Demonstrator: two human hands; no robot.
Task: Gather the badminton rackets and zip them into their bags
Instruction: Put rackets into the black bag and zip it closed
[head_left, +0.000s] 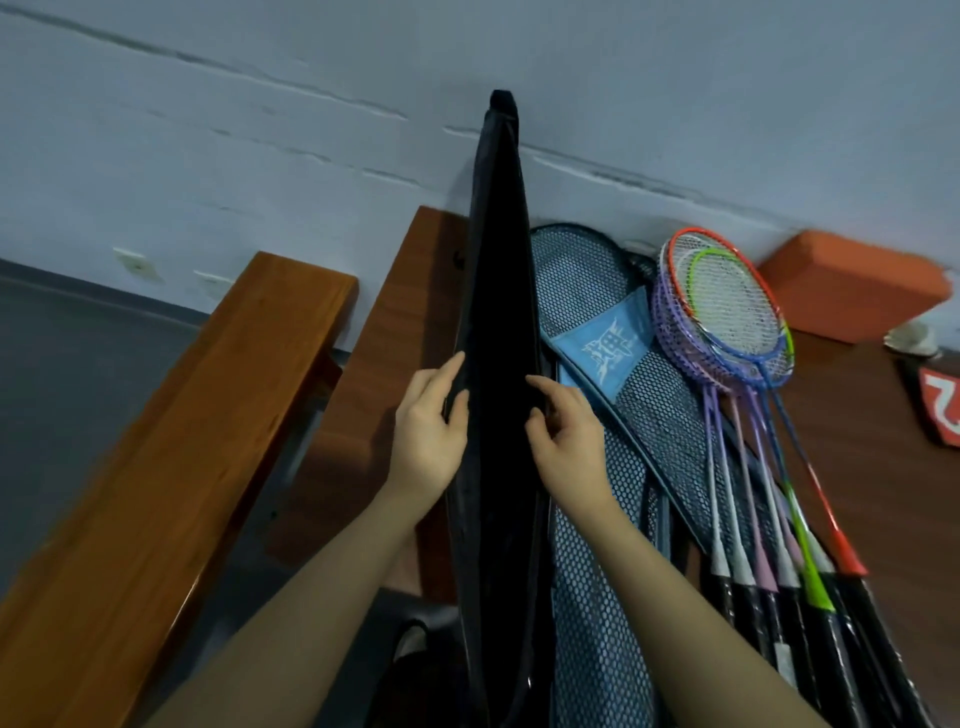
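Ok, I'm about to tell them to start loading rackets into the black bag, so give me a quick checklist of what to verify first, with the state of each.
1. Black bag held by both hands: ok, left hand grips one edge, right hand the other.
2. Bag mouth spread open: ok, a dark gap shows between the edges.
3. Bag empty inside: cannot tell, the interior is too dark.
4. Rackets gathered within reach: ok, they are bunched on the table to the right.
5. A hand free to pick up rackets: not ok, both hold the bag.
6. Zipper slider position: cannot tell.
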